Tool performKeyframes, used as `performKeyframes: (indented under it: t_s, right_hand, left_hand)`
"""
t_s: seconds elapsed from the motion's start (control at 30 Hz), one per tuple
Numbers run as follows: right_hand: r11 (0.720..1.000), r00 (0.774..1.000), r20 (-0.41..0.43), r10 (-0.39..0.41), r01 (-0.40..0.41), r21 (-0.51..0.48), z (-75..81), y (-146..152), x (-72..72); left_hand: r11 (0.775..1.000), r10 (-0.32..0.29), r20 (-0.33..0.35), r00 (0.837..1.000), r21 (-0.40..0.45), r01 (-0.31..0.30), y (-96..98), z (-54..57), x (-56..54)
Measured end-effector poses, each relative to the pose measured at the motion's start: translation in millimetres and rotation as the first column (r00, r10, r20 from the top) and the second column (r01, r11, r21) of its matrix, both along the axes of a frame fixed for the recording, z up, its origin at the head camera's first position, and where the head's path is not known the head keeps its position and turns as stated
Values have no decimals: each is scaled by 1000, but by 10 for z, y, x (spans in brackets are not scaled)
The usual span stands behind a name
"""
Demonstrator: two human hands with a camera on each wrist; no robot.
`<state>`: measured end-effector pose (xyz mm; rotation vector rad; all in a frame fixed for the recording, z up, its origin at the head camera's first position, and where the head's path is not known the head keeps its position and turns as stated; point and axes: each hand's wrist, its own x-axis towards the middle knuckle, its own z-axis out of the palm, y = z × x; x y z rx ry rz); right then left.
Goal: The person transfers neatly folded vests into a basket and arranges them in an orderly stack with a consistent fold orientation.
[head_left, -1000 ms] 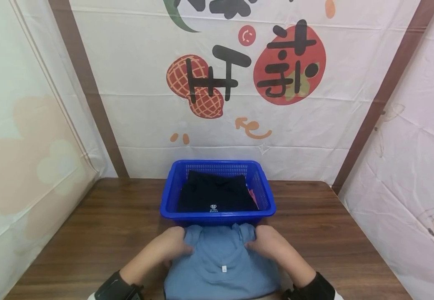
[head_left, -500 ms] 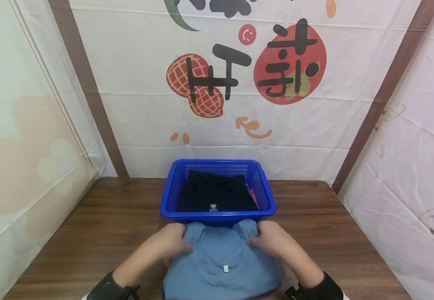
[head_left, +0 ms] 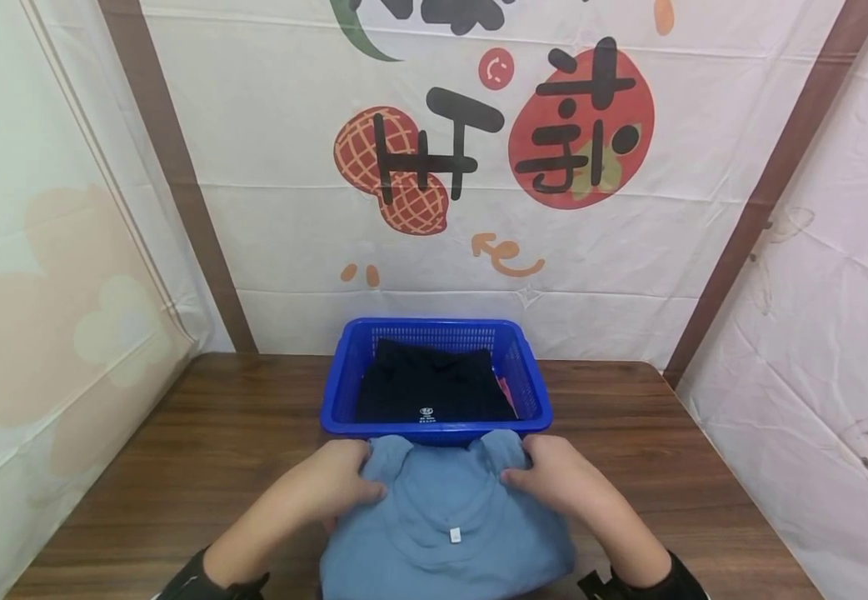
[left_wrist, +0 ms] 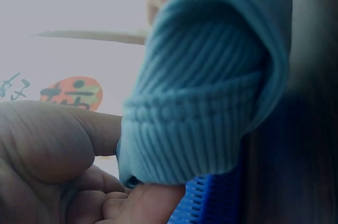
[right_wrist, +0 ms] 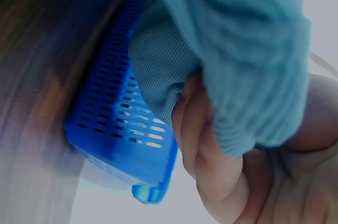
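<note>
A light blue knit top (head_left: 441, 517) with a round neckline and a small white tag hangs between both hands in the head view. My left hand (head_left: 344, 477) pinches it at its upper left edge, thumb in front. At the upper right edge my right hand (head_left: 554, 475) grips it in the same way. In the left wrist view the ribbed, folded cloth (left_wrist: 185, 123) lies between thumb and fingers. The right wrist view has curled fingers (right_wrist: 198, 129) under a ribbed fold (right_wrist: 253, 76). The garment's lower end runs out of the head view.
A blue plastic basket (head_left: 336, 392) stands just beyond the garment, near the back of the wooden table (head_left: 254, 433). Inside it lies a folded black garment (head_left: 434, 383) with a white print, and a bit of pink cloth (head_left: 506, 392). Printed fabric walls (head_left: 591, 275) enclose the table.
Both hands have moved slightly forward and apart, carrying the blue top's upper edge up toward the basket's front rim. The basket and the black garment have not moved.
</note>
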<state>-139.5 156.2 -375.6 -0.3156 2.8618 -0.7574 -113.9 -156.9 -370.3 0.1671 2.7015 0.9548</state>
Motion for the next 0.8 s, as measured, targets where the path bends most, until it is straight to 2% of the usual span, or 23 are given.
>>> performKeyframes:
  t_s: [0.23,0.57,0.8]
  right_hand:
    - [1000,1000,0,-15,15,-26,121,33,63]
    - [999,1000,-11,5,-5,-43,262,74,157]
    - [995,1000,0,-30,30,-92,346,87,170]
  left_hand:
    - [1000,10,-2,1000,6,-10,-40,143,77]
    - [1000,-4,-13,1000,6,4,-77,316,197]
    - [1000,-13,-70,997,1,13,-124,366,154]
